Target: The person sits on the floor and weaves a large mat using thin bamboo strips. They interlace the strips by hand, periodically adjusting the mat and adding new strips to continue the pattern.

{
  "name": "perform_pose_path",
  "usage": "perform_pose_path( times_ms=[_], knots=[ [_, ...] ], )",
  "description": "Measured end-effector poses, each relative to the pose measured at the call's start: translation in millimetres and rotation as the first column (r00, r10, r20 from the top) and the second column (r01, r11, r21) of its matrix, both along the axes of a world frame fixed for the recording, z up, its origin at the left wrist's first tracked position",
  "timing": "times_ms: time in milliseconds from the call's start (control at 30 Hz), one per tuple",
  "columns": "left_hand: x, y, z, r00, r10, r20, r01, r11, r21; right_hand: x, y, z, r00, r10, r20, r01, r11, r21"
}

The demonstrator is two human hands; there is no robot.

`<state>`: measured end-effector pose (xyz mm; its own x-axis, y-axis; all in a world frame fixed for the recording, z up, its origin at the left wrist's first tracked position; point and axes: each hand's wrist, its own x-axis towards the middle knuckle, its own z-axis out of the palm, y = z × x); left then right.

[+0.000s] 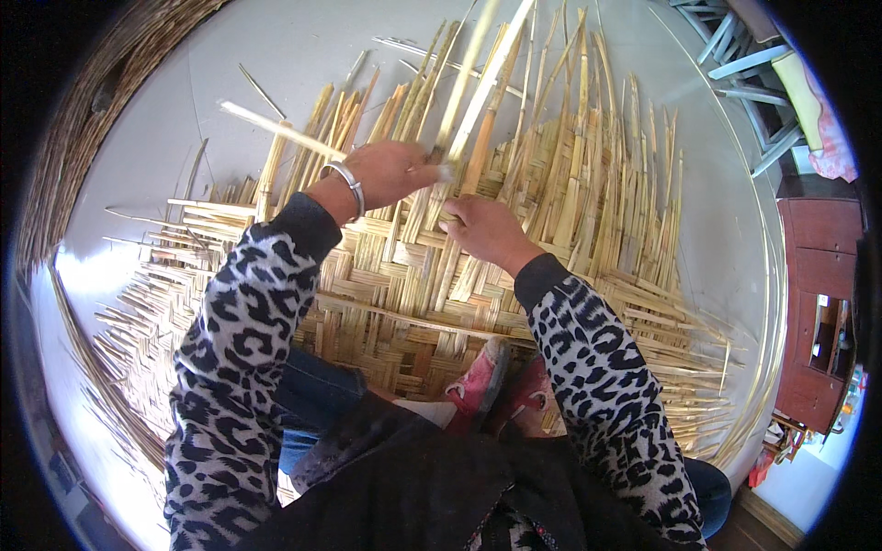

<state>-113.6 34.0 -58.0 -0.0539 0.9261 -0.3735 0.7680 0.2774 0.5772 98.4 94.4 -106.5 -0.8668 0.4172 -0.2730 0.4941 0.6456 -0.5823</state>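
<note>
Two hands on it: left hand a touch farther out, right hand just beside it and nearer the body – the two close together over the weaving.
Left grip: fingers blurred, so I honestly can't tell if they're closed on anything.
Right grip: thumb and fingers look clamped on a strip, though which one is hard to say.
Woven mat: spread on the floor under both hands; the tight woven patch sits just below them, toward the knees.
Pale crosswise strip: sticks out past the left wrist, its outer end blurred, the rest hidden behind the hand.
Raised strips: a couple of long pale strips stand up and away, just beyond the fingertips.
Step in hand: my guess is lifting some strips so a crosswise one can pass through.
Next move: I'd say it calls for keeping the lifted ones up while the crosswise one gets snugged in.
In the way: long loose ends beyond the right hand – easy to snag. Red shoes on the near side, below the right hand.
Around: brown bundle far left of the left hand, reddish cabinet well off past the right.
</note>
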Motion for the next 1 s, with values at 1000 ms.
perform_pose_path(
  times_ms=[1000],
  knots=[
    [-42,-47,-32,0.95,-0.2,-0.239,0.182,0.979,-0.095,8,-41,15,0.963,0.262,0.067,-0.263,0.849,0.458]
  ],
)
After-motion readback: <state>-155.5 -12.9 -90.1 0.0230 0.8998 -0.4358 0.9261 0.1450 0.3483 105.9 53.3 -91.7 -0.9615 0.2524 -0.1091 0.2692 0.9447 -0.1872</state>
